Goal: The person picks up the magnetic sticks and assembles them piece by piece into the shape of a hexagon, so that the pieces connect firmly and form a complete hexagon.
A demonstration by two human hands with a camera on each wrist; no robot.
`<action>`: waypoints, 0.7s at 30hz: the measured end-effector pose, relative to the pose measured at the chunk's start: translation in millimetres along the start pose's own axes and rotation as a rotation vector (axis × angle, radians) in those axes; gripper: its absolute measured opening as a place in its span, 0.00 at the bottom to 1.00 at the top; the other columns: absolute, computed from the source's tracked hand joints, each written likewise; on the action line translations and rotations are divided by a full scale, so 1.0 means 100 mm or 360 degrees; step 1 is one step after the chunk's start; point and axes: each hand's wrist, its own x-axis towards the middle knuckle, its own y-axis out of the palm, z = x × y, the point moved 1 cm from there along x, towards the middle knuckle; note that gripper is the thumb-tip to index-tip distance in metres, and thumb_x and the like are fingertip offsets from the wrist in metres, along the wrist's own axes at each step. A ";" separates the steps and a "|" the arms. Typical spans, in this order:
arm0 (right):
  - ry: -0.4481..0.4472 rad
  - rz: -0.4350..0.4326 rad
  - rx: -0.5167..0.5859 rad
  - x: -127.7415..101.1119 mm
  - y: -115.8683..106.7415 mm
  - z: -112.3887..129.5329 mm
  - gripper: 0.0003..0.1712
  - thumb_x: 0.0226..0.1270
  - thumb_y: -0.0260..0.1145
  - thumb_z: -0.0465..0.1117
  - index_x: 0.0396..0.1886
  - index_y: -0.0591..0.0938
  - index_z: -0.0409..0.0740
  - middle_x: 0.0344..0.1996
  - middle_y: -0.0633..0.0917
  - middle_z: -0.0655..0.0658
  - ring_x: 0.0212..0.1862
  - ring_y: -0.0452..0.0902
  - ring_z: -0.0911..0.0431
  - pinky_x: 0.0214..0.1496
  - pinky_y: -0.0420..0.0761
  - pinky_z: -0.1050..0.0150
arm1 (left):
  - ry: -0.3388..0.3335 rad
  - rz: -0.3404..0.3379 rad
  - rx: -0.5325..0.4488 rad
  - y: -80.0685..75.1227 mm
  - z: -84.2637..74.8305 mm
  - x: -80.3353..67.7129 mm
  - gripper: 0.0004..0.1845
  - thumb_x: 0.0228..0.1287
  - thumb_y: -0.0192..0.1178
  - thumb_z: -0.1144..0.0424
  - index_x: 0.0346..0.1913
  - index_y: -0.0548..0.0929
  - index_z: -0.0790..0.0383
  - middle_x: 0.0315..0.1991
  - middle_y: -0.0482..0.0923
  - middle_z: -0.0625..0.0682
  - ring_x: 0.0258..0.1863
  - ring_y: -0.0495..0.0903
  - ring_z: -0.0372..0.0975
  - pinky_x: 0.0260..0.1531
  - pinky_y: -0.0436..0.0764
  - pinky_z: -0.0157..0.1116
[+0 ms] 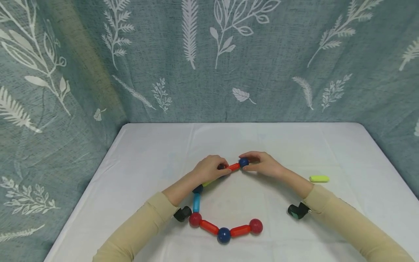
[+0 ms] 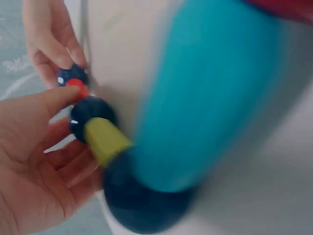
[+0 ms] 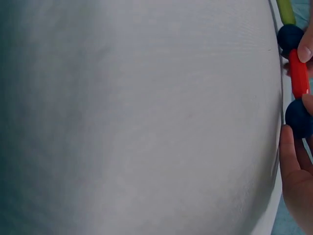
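Balls and rods joined end to end form a curved chain on the table. My right hand pinches the dark blue ball at its far end between thumb and fingers. Joined to that ball is a red rod, which my left hand grips at its other end, beside a second dark blue ball. From there run a yellow-green rod, another dark blue ball, a light blue rod and a red ball. The left hand partly covers this stretch in the head view.
Nearer the front, the chain continues through a red rod, a blue ball and another red rod to a red ball. A loose yellow-green rod lies at the right. Black wrist devices sit by both forearms.
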 end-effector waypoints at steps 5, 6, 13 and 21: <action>-0.0062 0.0007 -0.0063 0.00 -0.01 -0.02 0.28 0.63 0.69 0.38 0.63 0.76 0.37 0.56 0.80 0.38 0.57 0.76 0.46 0.57 0.75 0.52 | 0.0025 0.0135 0.0173 -0.06 -0.15 0.13 0.18 0.65 0.64 0.53 0.52 0.84 0.60 0.39 0.80 0.50 0.34 0.76 0.39 0.34 0.77 0.37; -0.0068 0.0004 -0.0078 0.00 -0.01 -0.02 0.28 0.63 0.69 0.38 0.63 0.76 0.37 0.56 0.80 0.37 0.56 0.77 0.46 0.56 0.75 0.52 | 0.0020 0.0158 0.0189 -0.07 -0.18 0.16 0.19 0.66 0.63 0.52 0.53 0.83 0.59 0.40 0.80 0.51 0.36 0.77 0.40 0.35 0.78 0.38; 0.0029 -0.0045 -0.0106 -0.05 -0.05 -0.04 0.29 0.63 0.71 0.40 0.62 0.76 0.37 0.47 0.83 0.42 0.49 0.79 0.51 0.50 0.76 0.58 | 0.0001 0.0213 0.0199 0.00 -0.27 0.33 0.23 0.67 0.62 0.51 0.60 0.79 0.59 0.37 0.80 0.48 0.32 0.77 0.39 0.31 0.76 0.36; 0.0044 -0.0088 -0.0338 -0.46 -0.42 -0.04 0.20 0.67 0.67 0.41 0.56 0.81 0.39 0.39 0.84 0.48 0.44 0.78 0.55 0.42 0.77 0.62 | 0.0016 0.0148 0.0150 0.05 -0.26 0.36 0.21 0.67 0.62 0.49 0.59 0.79 0.53 0.33 0.79 0.45 0.27 0.75 0.36 0.27 0.73 0.34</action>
